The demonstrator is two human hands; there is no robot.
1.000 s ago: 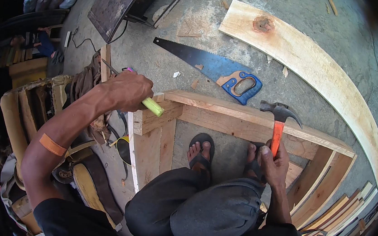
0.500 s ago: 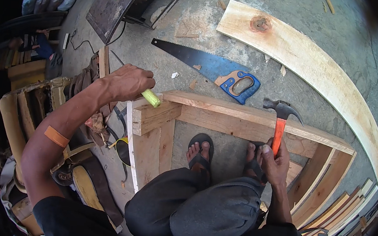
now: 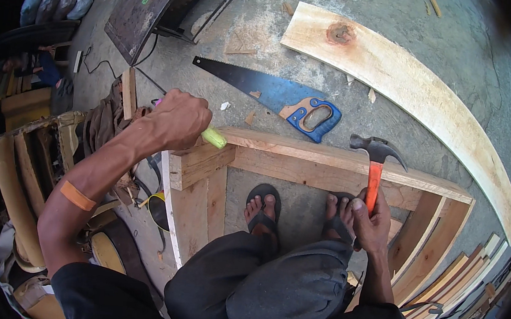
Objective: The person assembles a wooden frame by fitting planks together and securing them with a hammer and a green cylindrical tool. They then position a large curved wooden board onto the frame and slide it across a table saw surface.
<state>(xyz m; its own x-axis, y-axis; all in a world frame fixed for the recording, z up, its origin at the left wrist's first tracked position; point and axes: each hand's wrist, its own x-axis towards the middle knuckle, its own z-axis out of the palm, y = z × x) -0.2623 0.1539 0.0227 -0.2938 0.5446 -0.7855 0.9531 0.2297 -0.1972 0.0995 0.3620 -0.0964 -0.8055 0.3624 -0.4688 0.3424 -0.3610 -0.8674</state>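
My left hand [image 3: 181, 115] is closed around a rod-like yellow-green handle [image 3: 214, 137], one end of which sticks out over the near-left corner of a wooden frame [image 3: 323, 158]. The fist hides the rest of it. In my right hand [image 3: 373, 225] is a claw hammer [image 3: 376, 165], gripped by its orange handle with the metal head upward, over the right part of the frame. The frame stands around my feet, built of pale boards. Beyond it a handsaw [image 3: 268, 93] with a blue and tan handle lies on the concrete floor.
A long pale board [image 3: 398, 81] with a dark knot lies beyond the saw. A rusty metal saw table [image 3: 152, 14] stands at the upper left. Wood strips [image 3: 450, 280] lie at the right, a broken wooden piece [image 3: 16, 185] at the left. Another person [image 3: 40, 68] sits far left.
My left hand with the yellow-green handle has shifted slightly right, its fist turned more over the handle. The hammer stays in my right hand. The whole view has shifted slightly.
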